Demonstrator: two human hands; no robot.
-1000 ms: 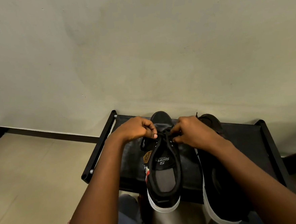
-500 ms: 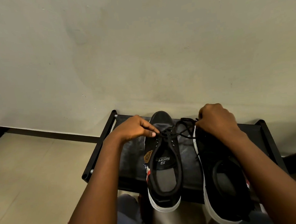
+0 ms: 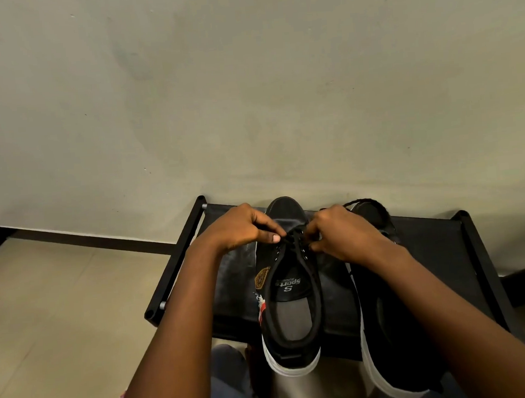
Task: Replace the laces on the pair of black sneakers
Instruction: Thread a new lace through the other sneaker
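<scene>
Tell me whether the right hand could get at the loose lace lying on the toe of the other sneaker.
Probably yes. The right hand is pinching lace at the middle sneaker, and the loose lace lies uncovered just beyond it on the right sneaker; it must first let go.

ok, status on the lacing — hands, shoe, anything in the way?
Left hand and right hand both pinch the black lace at the left sneaker, upper eyelets. Right sneaker alongside, a lace loose on its toe. Nothing in the way.

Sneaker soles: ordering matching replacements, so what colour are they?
White, under black uppers; the sole of the left sneaker shows best in the head view.
</scene>
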